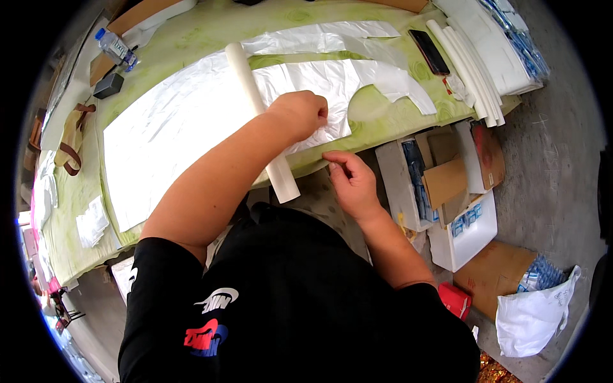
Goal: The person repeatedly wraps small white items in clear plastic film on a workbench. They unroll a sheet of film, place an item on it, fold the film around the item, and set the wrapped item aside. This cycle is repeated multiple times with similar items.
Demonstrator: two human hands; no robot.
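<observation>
My left hand [302, 115] is closed over a white plastic carrier bag [306, 76] lying flat on the table; its fingertips are turned away, and whatever they grip is hidden. Beneath that forearm, a white tube [246, 80] runs across the bags, its near end jutting past the table edge. A broad white plastic sheet [172, 121] spreads to the left of the tube. At the table's front edge, my right hand [355, 186] has its thumb and forefinger slightly apart, the other fingers curled, with nothing visible between them.
The table has a green patterned cover [377, 105]. A phone [428, 52] and several white tubes [469, 70] lie at the right. A water bottle [116, 49] and dark box [108, 86] stand far left. Right of me below are open white boxes [444, 249], a carton [495, 271] and a white bag [533, 319].
</observation>
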